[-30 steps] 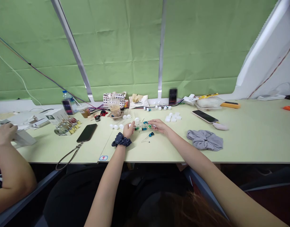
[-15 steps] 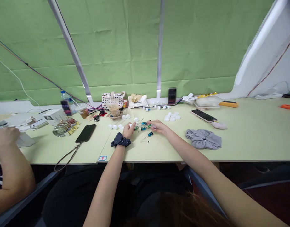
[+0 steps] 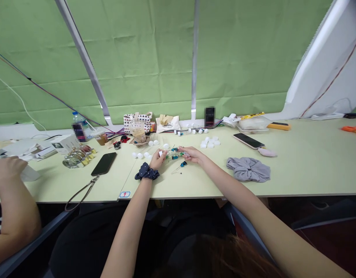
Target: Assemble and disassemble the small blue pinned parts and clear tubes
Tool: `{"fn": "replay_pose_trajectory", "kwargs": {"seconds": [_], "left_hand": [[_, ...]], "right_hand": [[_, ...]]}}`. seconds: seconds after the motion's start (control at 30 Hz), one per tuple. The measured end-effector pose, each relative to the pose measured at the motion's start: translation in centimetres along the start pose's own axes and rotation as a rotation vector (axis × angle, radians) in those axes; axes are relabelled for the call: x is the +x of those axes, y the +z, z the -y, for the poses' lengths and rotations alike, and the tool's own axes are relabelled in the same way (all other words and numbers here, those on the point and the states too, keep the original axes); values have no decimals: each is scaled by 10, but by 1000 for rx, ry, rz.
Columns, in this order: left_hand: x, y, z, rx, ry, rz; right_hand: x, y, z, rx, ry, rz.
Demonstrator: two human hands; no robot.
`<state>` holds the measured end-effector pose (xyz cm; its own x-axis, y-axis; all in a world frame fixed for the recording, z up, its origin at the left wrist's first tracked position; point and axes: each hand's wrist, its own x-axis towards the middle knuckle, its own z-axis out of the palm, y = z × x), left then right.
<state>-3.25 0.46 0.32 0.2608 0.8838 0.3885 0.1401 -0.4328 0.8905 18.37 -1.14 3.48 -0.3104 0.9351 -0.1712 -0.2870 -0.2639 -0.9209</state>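
Observation:
My left hand [image 3: 157,160], with a dark dotted scrunchie [image 3: 147,171] at its wrist, is closed in a pinch on a small white cap [image 3: 160,153]. Across from it, my right hand [image 3: 193,155] is closed too, its fingers around a small clear and green piece that they mostly hide. Small blue parts [image 3: 174,157] with thin wire leads lie between the two hands. A separate blue part with long leads [image 3: 183,164] rests on the table just below them. White round caps [image 3: 140,155] are scattered left of my left hand, and another group [image 3: 210,142] lies beyond my right hand.
A phone [image 3: 104,164] with a strap and clear eyewear-like pieces [image 3: 76,157] lie left. Drink cups [image 3: 138,134] stand behind. On the right are a second phone [image 3: 249,141] and grey cloth [image 3: 248,169]. A co-worker's arm [image 3: 14,200] is at far left.
The view has shifted slightly. The white cap in my left fingers shows more plainly now. Both hands stay close together over the blue parts.

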Motion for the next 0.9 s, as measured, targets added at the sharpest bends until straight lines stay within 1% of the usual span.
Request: {"fn": "replay_pose_trajectory", "kwargs": {"seconds": [0.13,0.2,0.27,0.4,0.5,0.6,0.73,0.8,0.9], "left_hand": [[0,1,1,-27,-2,81],[1,1,1,-30,-12,92],[2,1,1,-18,-18,65],[4,-2,1,23,9,18],[5,-4,1,31,22,7],[5,-4,1,18,25,-3],[4,-4,-2,12,28,-33],[5,-5,-3,22,21,-77],[7,-10,-1,27,-23,-201]], "right_hand": [[-2,-2,3,105,90,131],[-2,0,3,122,86,150],[0,3,3,116,60,127],[5,4,6,49,45,23],[7,-3,10,28,35,-30],[6,-14,15,53,25,-37],[4,-24,20,90,71,-57],[4,-27,22,114,80,-85],[4,-35,24,141,41,-170]]}}
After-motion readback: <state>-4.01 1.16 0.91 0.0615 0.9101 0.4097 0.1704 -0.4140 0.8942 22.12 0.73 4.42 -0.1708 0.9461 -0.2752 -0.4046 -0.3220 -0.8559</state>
